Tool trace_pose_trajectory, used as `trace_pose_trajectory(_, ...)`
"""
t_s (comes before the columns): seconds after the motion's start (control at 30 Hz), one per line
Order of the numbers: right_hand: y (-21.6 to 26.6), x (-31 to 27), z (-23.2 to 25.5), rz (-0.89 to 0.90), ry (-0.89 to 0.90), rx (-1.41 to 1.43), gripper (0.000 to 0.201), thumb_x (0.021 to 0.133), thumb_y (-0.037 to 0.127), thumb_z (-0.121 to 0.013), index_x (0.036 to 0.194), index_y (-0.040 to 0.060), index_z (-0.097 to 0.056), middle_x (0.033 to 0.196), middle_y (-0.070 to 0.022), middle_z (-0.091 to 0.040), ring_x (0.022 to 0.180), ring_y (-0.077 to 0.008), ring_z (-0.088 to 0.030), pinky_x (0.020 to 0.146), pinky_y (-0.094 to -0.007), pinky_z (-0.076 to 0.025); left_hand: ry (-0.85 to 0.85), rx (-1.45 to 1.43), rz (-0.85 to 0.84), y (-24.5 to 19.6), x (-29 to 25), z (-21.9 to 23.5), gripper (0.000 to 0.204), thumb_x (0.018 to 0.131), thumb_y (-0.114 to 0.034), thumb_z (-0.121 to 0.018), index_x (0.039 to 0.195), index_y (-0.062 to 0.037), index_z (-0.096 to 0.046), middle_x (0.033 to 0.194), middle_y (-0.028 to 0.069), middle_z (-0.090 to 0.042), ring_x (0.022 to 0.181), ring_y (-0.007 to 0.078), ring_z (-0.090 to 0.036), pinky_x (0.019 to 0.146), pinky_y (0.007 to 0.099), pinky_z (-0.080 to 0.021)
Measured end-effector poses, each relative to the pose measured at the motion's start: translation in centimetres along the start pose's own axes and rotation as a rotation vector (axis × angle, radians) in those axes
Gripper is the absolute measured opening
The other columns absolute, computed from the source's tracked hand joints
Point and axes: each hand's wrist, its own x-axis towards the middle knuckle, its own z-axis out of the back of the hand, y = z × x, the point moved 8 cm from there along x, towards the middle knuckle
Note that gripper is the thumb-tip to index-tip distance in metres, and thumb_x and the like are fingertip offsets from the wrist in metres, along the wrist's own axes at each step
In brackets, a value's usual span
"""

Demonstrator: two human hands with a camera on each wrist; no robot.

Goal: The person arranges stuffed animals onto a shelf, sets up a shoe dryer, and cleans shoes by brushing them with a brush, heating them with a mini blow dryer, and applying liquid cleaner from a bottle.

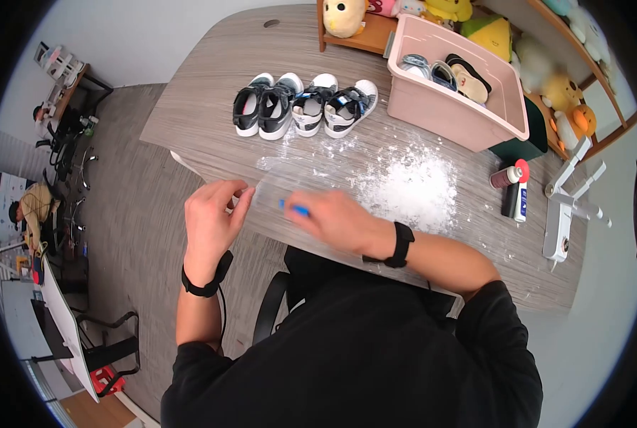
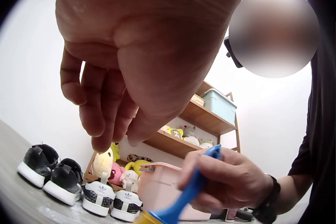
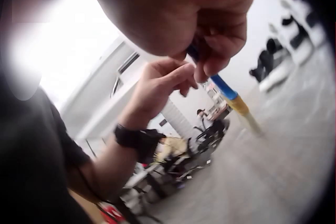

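My right hand (image 1: 340, 220) grips the blue handle of a brush (image 2: 190, 195) with a yellow band. In the right wrist view the brush (image 3: 227, 90) points down toward the desk, its pale tip blurred. Under this hand a see-through sheet (image 1: 267, 208) lies along the desk's front edge. My left hand (image 1: 213, 214) hovers by the sheet's left end, fingers loosely bent, with nothing showing between them. White crumbs (image 1: 414, 189) are heaped on the desk to the right of the brush, and scattered bits reach the shoes.
Two pairs of black-and-white shoes (image 1: 290, 107) stand in a row at the back. A pink bin (image 1: 447, 118) behind the crumbs holds more shoes. Small bottles (image 1: 505, 177) and a white stand (image 1: 559, 225) are on the right. Plush toys (image 1: 347, 18) fill the shelf behind.
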Motion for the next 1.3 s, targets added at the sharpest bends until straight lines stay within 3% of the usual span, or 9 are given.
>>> trace_pose_trajectory(0.03,1.0,0.1,1.9,0.186,-0.339,-0.19,0.035,0.109,0.029,-0.061,0.09,0.0013,-0.069,0.071,-0.0138,-0.073,0.067,-0.0325,-0.073,0.068,-0.0428,-0.058,0.0,0.016,0.001,0.1,-0.2,0.3,0.013,0.088,-0.013,-0.085,0.09,-0.0041,-0.076,0.077,0.0069,-0.072,0.06,0.0226,-0.064,0.058,0.0356,-0.051)
trace_pose_trajectory(0.1,-0.4,1.4,1.9,0.098,-0.386,-0.238,0.039,0.108,0.032,-0.061,0.085,0.0014,-0.07,0.069,-0.0114,-0.073,0.066,-0.03,-0.072,0.07,-0.0423,-0.058,-0.008,0.038,0.009,0.4,-0.6,0.8,0.013,0.088,-0.013,-0.085,0.091,-0.0041,-0.076,0.077,0.0069,-0.072,0.06,0.0226,-0.064,0.058,0.0357,-0.051)
trace_pose_trajectory(0.17,-2.5,2.4,-4.9,-0.183,0.247,0.254,0.036,0.108,0.034,-0.063,0.093,0.0016,-0.07,0.073,-0.0147,-0.074,0.069,-0.0369,-0.071,0.071,-0.0464,-0.057,-0.005,0.033,0.009,0.4,-0.8,0.7,0.013,0.088,-0.013,-0.085,0.09,-0.0042,-0.076,0.077,0.0067,-0.072,0.06,0.0226,-0.064,0.058,0.0358,-0.051)
trace_pose_trajectory(0.23,2.1,0.9,-8.9,-0.002,0.555,0.292,0.036,0.108,0.036,-0.063,0.098,0.002,-0.071,0.074,-0.0162,-0.074,0.07,-0.0404,-0.07,0.07,-0.049,-0.057,0.003,0.025,0.02,0.6,-0.8,0.7,0.012,0.088,-0.01,-0.085,0.092,-0.0032,-0.076,0.079,0.0081,-0.072,0.061,0.0225,-0.063,0.059,0.0352,-0.05)
trace_pose_trajectory(0.53,0.1,-0.2,2.2,0.151,-0.472,-0.276,0.021,0.107,0.028,-0.066,0.113,0.0087,-0.07,0.081,-0.0179,-0.073,0.076,-0.0407,-0.073,0.069,-0.0484,-0.057,0.02,0.033,0.018,1.2,-0.4,0.9,0.011,0.089,-0.008,-0.084,0.093,-0.0018,-0.076,0.082,0.0099,-0.073,0.064,0.0226,-0.063,0.062,0.0346,-0.051)
trace_pose_trajectory(0.7,2.4,-4.7,-2.7,0.004,0.532,0.285,0.023,0.109,0.028,-0.063,0.109,0.0066,-0.071,0.088,-0.0161,-0.076,0.08,-0.0375,-0.073,0.072,-0.0465,-0.057,0.022,-0.064,-0.054,0.1,1.4,-1.6,0.012,0.088,-0.012,-0.084,0.092,-0.0047,-0.075,0.08,0.0074,-0.072,0.061,0.0239,-0.064,0.06,0.0368,-0.051)
trace_pose_trajectory(0.97,-1.5,-17.7,9.8,-0.112,-0.417,-0.035,0.024,0.102,0.012,-0.075,0.125,0.0062,-0.075,0.103,-0.0132,-0.079,0.086,-0.0285,-0.076,0.075,-0.0361,-0.058,0.166,-0.113,-0.263,-4.0,4.7,-6.7,0.024,0.085,-0.007,-0.085,0.104,-0.0005,-0.073,0.107,0.0137,-0.073,0.1,0.0344,-0.067,0.084,0.0437,-0.054)
trace_pose_trajectory(1.1,-1.5,-27.2,11.2,-0.265,-0.616,-0.153,0.022,0.101,0.01,-0.075,0.122,0.0032,-0.076,0.107,-0.0159,-0.078,0.09,-0.0316,-0.076,0.08,-0.0376,-0.059,0.169,-0.064,-0.304,-5.0,6.2,-9.2,0.042,0.083,-0.006,-0.086,0.121,-0.0014,-0.069,0.135,0.0172,-0.065,0.123,0.04,-0.063,0.103,0.0453,-0.052)
trace_pose_trajectory(1.3,-2.2,-34.7,11.6,-0.341,-0.831,-0.239,0.023,0.099,0.006,-0.075,0.122,0.0018,-0.075,0.106,-0.0178,-0.077,0.092,-0.0347,-0.074,0.082,-0.0396,-0.058,0.15,0.109,-0.282,-4.8,8.2,-12.8,0.055,0.081,-0.011,-0.088,0.13,-0.0023,-0.067,0.138,0.0204,-0.063,0.128,0.0399,-0.061,0.106,0.0485,-0.053)
